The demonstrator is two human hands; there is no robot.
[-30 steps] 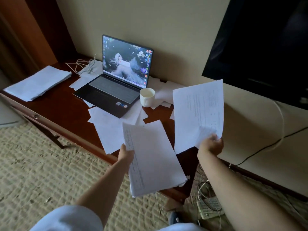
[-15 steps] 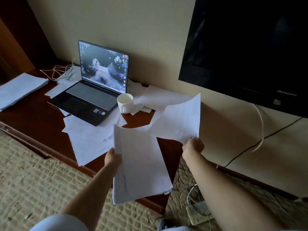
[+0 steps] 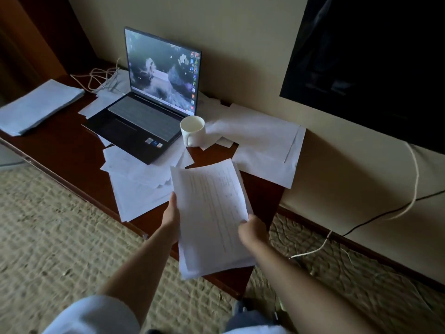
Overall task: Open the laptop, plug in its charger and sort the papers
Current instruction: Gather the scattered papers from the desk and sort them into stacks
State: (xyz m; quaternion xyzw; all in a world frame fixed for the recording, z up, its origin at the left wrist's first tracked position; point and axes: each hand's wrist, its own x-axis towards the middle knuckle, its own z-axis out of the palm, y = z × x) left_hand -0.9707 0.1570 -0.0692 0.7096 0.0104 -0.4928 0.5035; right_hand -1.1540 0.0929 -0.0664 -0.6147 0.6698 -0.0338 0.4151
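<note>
The laptop [image 3: 147, 112] stands open on the dark wooden desk [image 3: 60, 150], its screen lit. A white cable [image 3: 101, 79] lies coiled to its left. Above the desk's near right corner I hold a sheaf of printed papers [image 3: 212, 218]: my left hand [image 3: 172, 219] grips its left edge and my right hand [image 3: 252, 231] grips its right edge. Loose sheets [image 3: 137, 189] lie under and in front of the laptop, and more sheets [image 3: 262, 145] are spread at the right end. A neat paper stack [image 3: 41, 104] sits at the far left.
A white mug [image 3: 192, 130] stands right of the laptop, touching the spread sheets. A dark wall-mounted screen [image 3: 375, 59] hangs at the upper right. White and black cables [image 3: 409, 201] run down the wall to the carpet. Woven carpet [image 3: 60, 237] lies before the desk.
My right hand brought its single sheet down and left onto the sheaf in my left hand. Both hands now hold one sheaf together. The view shifted slightly.
</note>
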